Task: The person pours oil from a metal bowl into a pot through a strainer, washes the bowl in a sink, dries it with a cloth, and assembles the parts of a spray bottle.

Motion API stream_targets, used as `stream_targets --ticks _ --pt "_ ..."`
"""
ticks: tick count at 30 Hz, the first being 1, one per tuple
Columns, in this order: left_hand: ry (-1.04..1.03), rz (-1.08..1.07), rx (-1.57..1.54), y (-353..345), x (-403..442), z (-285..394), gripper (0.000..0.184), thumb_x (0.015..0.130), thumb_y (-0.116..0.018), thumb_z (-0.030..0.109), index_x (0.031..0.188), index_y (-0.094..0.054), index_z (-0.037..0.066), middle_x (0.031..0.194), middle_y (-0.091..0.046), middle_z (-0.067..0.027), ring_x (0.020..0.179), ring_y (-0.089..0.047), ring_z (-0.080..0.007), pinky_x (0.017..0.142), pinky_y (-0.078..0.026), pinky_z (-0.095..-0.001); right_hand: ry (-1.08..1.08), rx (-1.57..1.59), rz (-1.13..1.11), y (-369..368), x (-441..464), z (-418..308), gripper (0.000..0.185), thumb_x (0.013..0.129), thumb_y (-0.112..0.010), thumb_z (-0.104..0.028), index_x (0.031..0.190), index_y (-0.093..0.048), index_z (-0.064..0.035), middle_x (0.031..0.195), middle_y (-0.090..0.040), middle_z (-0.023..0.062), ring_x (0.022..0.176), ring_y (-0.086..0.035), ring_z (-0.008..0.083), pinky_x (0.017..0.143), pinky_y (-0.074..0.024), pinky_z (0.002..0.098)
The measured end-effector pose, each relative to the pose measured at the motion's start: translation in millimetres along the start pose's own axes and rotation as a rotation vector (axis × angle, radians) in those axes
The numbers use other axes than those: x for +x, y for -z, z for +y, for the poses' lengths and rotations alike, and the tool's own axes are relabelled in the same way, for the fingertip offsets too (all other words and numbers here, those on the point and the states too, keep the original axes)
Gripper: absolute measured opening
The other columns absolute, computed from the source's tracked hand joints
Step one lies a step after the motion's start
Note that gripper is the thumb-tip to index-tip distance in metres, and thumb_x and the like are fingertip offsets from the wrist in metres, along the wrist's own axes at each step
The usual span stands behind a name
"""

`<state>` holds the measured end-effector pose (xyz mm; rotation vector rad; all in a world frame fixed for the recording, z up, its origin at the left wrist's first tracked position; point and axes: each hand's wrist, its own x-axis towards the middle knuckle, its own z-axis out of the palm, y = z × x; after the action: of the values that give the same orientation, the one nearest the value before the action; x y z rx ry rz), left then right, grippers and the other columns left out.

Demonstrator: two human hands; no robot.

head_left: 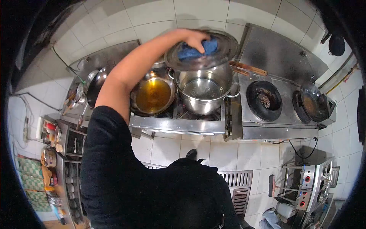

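My left hand (196,40) is closed on a blue cloth (190,51) at the top of a round lid (225,47). The lid is tilted above the back of a large steel pot (202,103), whose open mouth shows clear liquid inside. To the left of the pot stands a wide pan (153,95) of yellow-brown oil, partly behind my forearm. A pair of wooden handles (249,68) lies to the right of the lid. My right hand does not show.
On the right are a black burner ring (264,100) and a dark wok (314,102). More pans (97,86) stand at the far left. A shelf unit (72,171) is at the lower left, and a steel appliance (310,187) with red-ringed knobs at the lower right.
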<state>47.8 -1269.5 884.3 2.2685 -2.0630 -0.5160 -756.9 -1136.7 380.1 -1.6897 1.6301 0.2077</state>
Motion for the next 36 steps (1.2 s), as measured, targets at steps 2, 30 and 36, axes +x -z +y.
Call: stream_targets --ticks 2,30,36 --pt "-0.08 -0.052 0.155 -25 7 8 0.086 0.062 -0.077 0.033 0.135 -0.048 -0.002 0.128 -0.056 -0.0284 0.117 -0.056 -0.0414 0.098 -0.046 -0.0454 -0.003 -0.001 -0.002 0 0 -1 0.025 0.085 -0.066 -0.024 0.092 -0.067 -0.0003 0.077 -0.069 0.0099 0.069 -0.065 0.0192 0.065 -0.0522 0.0325" --pt "-0.173 -0.047 0.137 -133 42 -6 0.07 0.066 -0.078 0.033 0.124 -0.056 0.0 0.113 -0.063 -0.0239 0.109 -0.059 -0.0398 0.093 -0.047 -0.0448 -0.041 -0.012 -0.041 -4 -10 -3 0.025 0.084 -0.065 -0.024 0.089 -0.066 0.0005 0.077 -0.069 0.0101 0.07 -0.065 0.0204 0.064 -0.0519 0.0322" --pt "-0.17 0.206 0.14 -127 7 3 0.041 0.091 -0.057 0.031 0.124 -0.057 0.006 0.117 -0.062 -0.02 0.112 -0.057 -0.0404 0.092 -0.046 -0.0503 -0.03 -0.037 -0.059 -4 -5 -10 0.025 0.084 -0.065 -0.024 0.088 -0.066 0.0006 0.077 -0.068 0.0102 0.07 -0.065 0.0206 0.064 -0.0518 0.0321"
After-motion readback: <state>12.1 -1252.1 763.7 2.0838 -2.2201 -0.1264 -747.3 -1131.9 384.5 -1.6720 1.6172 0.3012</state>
